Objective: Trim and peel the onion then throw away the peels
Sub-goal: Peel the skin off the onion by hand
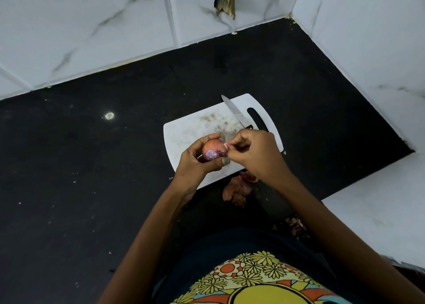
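A small red onion (212,149) sits in my left hand (195,163), held over the near part of a white cutting board (190,129). Its skin is orange-brown on top, and a patch of bare purple flesh shows at the front. The fingertips of my right hand (255,154) pinch a thin pale strip of peel (226,145) at the onion's right side. Brown loose peels (238,189) lie on the black counter just in front of the board, partly under my right wrist.
A knife (236,112) lies on the board's far right, blade pointing away, beside the handle slot. White marbled tile walls close the back and right of the black counter (92,165). A dark hole (225,2) is in the back wall.
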`<state>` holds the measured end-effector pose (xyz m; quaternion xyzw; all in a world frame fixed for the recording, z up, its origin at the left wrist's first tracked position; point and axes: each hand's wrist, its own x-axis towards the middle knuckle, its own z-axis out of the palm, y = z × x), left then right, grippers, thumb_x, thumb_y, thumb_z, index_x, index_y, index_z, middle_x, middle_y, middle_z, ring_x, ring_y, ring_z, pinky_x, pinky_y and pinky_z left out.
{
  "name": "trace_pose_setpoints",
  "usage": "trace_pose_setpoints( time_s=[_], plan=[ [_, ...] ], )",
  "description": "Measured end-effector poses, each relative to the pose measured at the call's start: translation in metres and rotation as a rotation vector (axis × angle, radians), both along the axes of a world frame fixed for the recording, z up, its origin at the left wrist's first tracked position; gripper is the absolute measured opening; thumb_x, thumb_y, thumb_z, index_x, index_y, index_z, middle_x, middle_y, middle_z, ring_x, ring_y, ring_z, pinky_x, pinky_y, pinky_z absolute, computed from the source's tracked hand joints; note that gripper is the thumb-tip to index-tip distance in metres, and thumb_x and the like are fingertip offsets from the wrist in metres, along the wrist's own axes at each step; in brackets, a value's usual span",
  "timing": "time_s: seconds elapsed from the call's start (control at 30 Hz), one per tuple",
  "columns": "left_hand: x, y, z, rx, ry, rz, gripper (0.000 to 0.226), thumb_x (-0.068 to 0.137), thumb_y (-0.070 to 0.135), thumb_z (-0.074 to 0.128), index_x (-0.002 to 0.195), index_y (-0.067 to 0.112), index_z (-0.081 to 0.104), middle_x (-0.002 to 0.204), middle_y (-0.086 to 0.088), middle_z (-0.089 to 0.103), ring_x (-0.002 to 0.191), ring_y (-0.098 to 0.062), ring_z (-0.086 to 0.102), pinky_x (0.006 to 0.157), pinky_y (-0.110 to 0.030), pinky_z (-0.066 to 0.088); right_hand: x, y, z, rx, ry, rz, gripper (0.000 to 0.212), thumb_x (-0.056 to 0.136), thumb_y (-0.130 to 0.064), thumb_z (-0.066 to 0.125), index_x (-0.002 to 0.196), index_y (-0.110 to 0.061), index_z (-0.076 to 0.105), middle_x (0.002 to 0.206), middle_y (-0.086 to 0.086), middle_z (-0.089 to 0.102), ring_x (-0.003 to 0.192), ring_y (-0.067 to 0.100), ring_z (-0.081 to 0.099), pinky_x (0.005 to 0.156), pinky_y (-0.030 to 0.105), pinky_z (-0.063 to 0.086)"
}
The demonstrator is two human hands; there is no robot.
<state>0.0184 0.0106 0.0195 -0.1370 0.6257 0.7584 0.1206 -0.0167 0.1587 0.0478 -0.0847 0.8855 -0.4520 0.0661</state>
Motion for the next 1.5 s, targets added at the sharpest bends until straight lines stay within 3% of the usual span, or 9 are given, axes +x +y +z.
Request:
trace_pose_setpoints(
  time_s=[0.2,0.33,0.4,0.47,0.6,0.7,0.83,1.17,1.5],
  plan=[
    [0.002,0.003,0.0,0.105,-0.022,0.033,0.053,0.069,-0.004,0.076,0.113,0.023,0.064,0.101,0.002,0.066,0.085,-0.01,0.064,0.072,-0.024,0.055,-0.002,0.003,-0.006,-0.043,-0.026,-0.075,0.006,0.074,-0.007,0.07,0.079,-0.004,0.069,0.072,0.002,0.07,0.067,0.011,0.066,0.065,0.019,0.055],
    [0.002,0.003,0.001,0.332,-0.114,0.104,0.05,0.067,-0.002,0.07,0.112,0.016,0.06,0.094,-0.001,0.066,0.085,-0.016,0.065,0.068,-0.021,0.055,-0.002,0.01,-0.025,-0.016,-0.109,-0.164,0.008,0.076,-0.011,0.07,0.078,-0.004,0.068,0.072,0.003,0.07,0.069,0.019,0.068,0.07,0.039,0.058],
    [0.002,0.0,0.002,0.357,-0.113,0.097,0.044,0.067,-0.001,0.069,0.107,0.013,0.06,0.096,-0.004,0.064,0.087,-0.018,0.063,0.068,-0.02,0.055,-0.001,0.015,-0.036,0.085,-0.115,-0.151,0.01,0.078,-0.013,0.069,0.077,-0.003,0.068,0.073,0.003,0.07,0.069,0.016,0.065,0.081,0.04,0.055],
    [0.002,-0.002,0.002,0.325,-0.109,0.091,0.039,0.075,-0.007,0.065,0.107,0.014,0.061,0.098,-0.002,0.062,0.087,-0.016,0.063,0.07,-0.02,0.055,0.001,0.018,-0.041,0.168,-0.125,-0.129,0.016,0.08,-0.018,0.07,0.074,-0.004,0.068,0.068,-0.001,0.067,0.063,0.011,0.061,0.092,0.034,0.049],
    [0.003,-0.005,0.0,0.212,-0.076,0.048,0.047,0.077,-0.008,0.066,0.116,0.019,0.062,0.106,0.002,0.061,0.095,-0.014,0.061,0.074,-0.019,0.052,0.0,0.019,-0.038,0.258,-0.112,-0.06,0.029,0.086,-0.028,0.064,0.065,-0.008,0.068,0.054,-0.016,0.057,0.053,0.006,0.056,0.093,0.034,0.045],
    [0.003,-0.005,-0.001,0.083,-0.053,0.016,0.054,0.074,-0.004,0.073,0.12,0.022,0.062,0.111,0.003,0.062,0.095,-0.012,0.063,0.077,-0.018,0.05,-0.005,0.019,-0.029,0.292,-0.069,0.007,0.005,0.082,-0.015,0.067,0.083,-0.01,0.069,0.076,-0.001,0.062,0.076,0.018,0.064,0.085,0.033,0.052],
    [0.002,-0.007,0.0,-0.12,-0.002,-0.022,0.063,0.067,0.003,0.082,0.121,0.026,0.06,0.115,0.003,0.061,0.096,-0.015,0.064,0.08,-0.02,0.053,-0.009,0.009,0.0,0.022,-0.062,0.061,0.028,0.081,-0.012,0.069,0.108,-0.011,0.066,0.098,-0.003,0.063,0.08,0.001,0.06,0.071,0.006,0.048],
    [-0.001,-0.019,0.01,-0.25,0.088,-0.143,0.061,0.064,0.004,0.083,0.12,0.017,0.063,0.116,-0.002,0.066,0.102,-0.024,0.064,0.088,-0.034,0.056,-0.011,0.004,0.025,-0.037,-0.151,0.199,0.028,0.071,-0.011,0.076,0.099,-0.013,0.071,0.092,-0.004,0.071,0.087,0.003,0.068,0.074,0.009,0.052],
    [0.001,-0.018,0.011,-0.204,0.075,-0.189,0.062,0.063,-0.001,0.083,0.118,0.019,0.063,0.118,-0.002,0.066,0.102,-0.022,0.064,0.083,-0.023,0.054,-0.01,0.003,0.022,0.033,-0.107,0.208,0.019,0.069,-0.009,0.075,0.088,-0.012,0.072,0.08,-0.005,0.072,0.074,0.003,0.067,0.069,0.012,0.054]
  ],
)
